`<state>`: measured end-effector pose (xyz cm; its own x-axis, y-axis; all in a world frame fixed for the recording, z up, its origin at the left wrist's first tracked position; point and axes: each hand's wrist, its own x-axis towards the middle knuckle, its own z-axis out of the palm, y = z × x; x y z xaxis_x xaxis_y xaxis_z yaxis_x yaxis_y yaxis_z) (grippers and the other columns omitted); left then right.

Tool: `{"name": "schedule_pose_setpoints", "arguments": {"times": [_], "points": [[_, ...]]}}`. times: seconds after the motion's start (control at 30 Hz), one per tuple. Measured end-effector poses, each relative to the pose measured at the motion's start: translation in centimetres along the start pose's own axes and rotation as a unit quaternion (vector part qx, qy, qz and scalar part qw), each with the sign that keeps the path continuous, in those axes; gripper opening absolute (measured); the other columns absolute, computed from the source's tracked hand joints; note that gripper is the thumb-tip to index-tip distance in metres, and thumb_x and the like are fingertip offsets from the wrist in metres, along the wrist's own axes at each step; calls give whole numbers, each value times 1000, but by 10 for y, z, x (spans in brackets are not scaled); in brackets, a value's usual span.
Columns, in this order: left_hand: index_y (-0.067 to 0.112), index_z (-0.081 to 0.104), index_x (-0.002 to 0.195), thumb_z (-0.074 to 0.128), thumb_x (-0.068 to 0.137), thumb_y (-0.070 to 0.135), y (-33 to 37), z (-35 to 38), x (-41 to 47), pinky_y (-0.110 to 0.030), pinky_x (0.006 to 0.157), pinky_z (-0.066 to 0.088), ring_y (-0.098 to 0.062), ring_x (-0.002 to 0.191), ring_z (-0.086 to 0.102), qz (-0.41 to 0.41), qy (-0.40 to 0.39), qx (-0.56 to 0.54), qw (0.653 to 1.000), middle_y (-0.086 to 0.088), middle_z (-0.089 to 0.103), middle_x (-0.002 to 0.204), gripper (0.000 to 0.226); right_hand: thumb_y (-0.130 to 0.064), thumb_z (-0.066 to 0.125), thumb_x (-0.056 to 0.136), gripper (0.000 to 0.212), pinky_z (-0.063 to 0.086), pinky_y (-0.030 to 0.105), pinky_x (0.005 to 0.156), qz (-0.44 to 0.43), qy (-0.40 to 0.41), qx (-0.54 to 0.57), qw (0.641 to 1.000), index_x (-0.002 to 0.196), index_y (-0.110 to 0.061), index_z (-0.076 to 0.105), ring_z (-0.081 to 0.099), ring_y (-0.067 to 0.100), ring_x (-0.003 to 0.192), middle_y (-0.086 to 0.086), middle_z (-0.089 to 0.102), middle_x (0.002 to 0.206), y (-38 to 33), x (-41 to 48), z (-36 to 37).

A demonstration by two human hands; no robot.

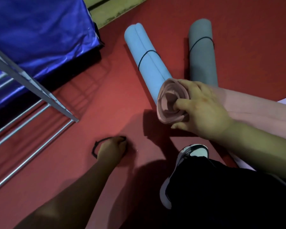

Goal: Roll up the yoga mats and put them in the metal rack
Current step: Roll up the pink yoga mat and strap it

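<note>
My right hand (200,108) grips the near end of a rolled pink yoga mat (170,100), thumb tucked into its spiral. The roll runs off to the right under my forearm. Low on the red floor, my left hand (111,148) pinches a black elastic band (96,145) that loops out to its left. A light blue rolled mat (147,58) and a grey rolled mat (202,53) lie side by side behind the pink one, each with a black band round it. The metal rack (31,83) stands at the left, its grey frame and chrome bars showing.
A shiny blue cover (40,30) hangs behind the rack at the upper left. My shoe (185,164) and dark trouser leg (229,195) fill the lower right. A pale wall base (109,12) runs along the top. Red floor (116,96) lies between rack and mats.
</note>
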<state>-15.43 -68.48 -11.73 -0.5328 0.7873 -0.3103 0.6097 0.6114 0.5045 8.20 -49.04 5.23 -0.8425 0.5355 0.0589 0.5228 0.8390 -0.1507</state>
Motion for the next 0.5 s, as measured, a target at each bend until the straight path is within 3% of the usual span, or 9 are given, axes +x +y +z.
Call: {"name": "schedule_pose_setpoints", "arguments": {"times": [0.07, 0.17, 0.3, 0.37, 0.43, 0.5], "points": [[24, 76, 92, 61, 94, 32, 26, -18, 6, -37, 74, 58, -28, 83, 72, -22, -6, -67, 997, 0, 77, 93, 18, -60, 89, 54, 59, 43, 59, 103, -17, -6, 7, 1000, 98, -26, 69, 41, 43, 136, 15, 37, 156, 5, -7, -10], [22, 68, 71, 64, 91, 30, 73, -48, 14, -28, 56, 48, -22, 62, 61, -39, 12, -172, 984, 3, 64, 60, 22, -61, 86, 58, 57, 43, 54, 106, -22, 16, 12, 1000, 100, -25, 69, 44, 41, 135, 17, 40, 154, 12, -23, -37], [17, 70, 72, 66, 94, 21, 154, -95, 13, -23, 51, 39, -4, 44, 45, 19, 29, -258, 966, 9, 56, 49, 22, -48, 93, 59, 54, 43, 45, 107, 7, 77, 34, 996, 98, -18, 71, 51, 40, 128, 20, 46, 147, 29, -49, -96], [15, 72, 76, 66, 93, 17, 199, -118, 7, -24, 55, 40, -4, 42, 45, 55, 15, -285, 957, 12, 53, 46, 18, -41, 92, 63, 49, 41, 34, 108, 34, 119, 41, 992, 96, -12, 70, 54, 38, 125, 22, 49, 142, 37, -69, -130], [16, 72, 75, 64, 93, 14, 248, -140, -5, -24, 56, 43, -11, 48, 48, 96, -7, -315, 944, 7, 52, 48, 20, -41, 87, 68, 45, 31, 13, 106, 78, 177, 50, 980, 92, -8, 68, 52, 30, 123, 22, 52, 138, 44, -98, -162], [19, 70, 73, 63, 94, 15, 299, -160, -23, -27, 60, 47, -18, 57, 52, 145, -18, -321, 936, 1, 54, 55, 23, -44, 83, 72, 44, 25, 7, 104, 132, 230, 60, 962, 91, -9, 66, 49, 27, 127, 21, 51, 140, 51, -132, -193]]}}
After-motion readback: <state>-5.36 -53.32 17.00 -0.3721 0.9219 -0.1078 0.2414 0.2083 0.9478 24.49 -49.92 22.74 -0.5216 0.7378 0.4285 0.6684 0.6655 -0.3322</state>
